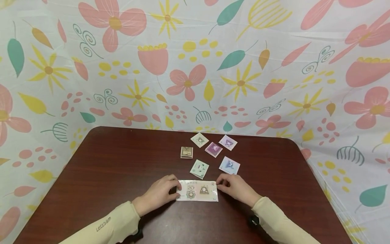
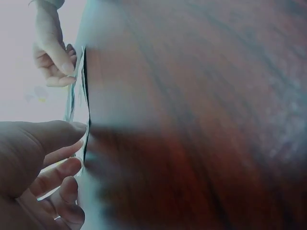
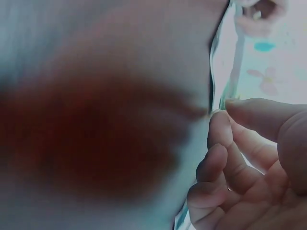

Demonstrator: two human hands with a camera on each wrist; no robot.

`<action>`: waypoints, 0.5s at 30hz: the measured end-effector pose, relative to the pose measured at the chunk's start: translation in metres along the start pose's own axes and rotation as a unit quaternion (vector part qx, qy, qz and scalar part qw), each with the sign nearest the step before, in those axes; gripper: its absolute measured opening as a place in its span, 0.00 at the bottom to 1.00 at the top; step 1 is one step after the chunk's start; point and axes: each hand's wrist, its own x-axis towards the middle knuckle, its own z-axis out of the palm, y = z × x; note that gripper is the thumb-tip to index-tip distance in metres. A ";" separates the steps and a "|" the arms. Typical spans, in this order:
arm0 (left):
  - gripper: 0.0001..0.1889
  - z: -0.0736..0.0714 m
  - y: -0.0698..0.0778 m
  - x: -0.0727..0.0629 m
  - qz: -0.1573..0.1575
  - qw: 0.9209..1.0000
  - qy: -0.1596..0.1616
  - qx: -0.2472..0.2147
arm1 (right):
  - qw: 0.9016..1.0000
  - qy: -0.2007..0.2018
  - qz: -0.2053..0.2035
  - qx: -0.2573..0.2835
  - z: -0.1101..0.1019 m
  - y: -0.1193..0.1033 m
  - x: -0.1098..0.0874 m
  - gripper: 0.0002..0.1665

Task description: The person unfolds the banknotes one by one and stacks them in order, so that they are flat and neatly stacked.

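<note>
A pale play banknote [image 1: 196,190] with cartoon figures lies sideways near the middle of the dark table. My left hand [image 1: 159,195] pinches its left end, thumb on the near side. At the opposite end, my right hand [image 1: 237,187] pinches the upper right corner between thumb and index finger. Seen edge-on in the left wrist view, the note [image 2: 81,103] looks slightly bowed, with layers parted along its edge. In the right wrist view the thumb and index fingertips meet at the edge of the note [image 3: 224,62].
Beyond the note lie several folded play notes: a green one [image 1: 199,169], a blue one [image 1: 230,165], a brown one [image 1: 187,152], a dark purple one [image 1: 214,149], a pale purple one [image 1: 228,142] and a grey-green one [image 1: 199,139]. A flowered cloth [image 1: 189,112] hangs behind the table [image 1: 122,156].
</note>
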 end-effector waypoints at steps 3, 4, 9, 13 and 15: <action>0.09 0.001 -0.001 -0.001 -0.001 1.000 0.006 0.004 | 1.000 0.026 0.010 -0.014 -0.010 0.010 0.004 0.03; 0.09 0.001 -0.001 -0.001 -0.002 1.000 0.007 0.006 | 0.999 0.036 0.014 -0.019 -0.013 0.013 0.005 0.03; 0.09 0.002 -0.001 -0.002 -0.005 1.000 0.009 0.006 | 0.995 0.074 0.052 -0.040 -0.031 0.033 0.013 0.02; 0.09 0.002 -0.001 -0.002 -0.006 1.000 0.008 0.005 | 0.991 0.092 0.092 -0.043 -0.041 0.051 0.018 0.04; 0.09 0.002 -0.001 -0.002 -0.005 1.000 0.008 0.005 | 0.988 0.097 0.110 -0.043 -0.044 0.060 0.019 0.06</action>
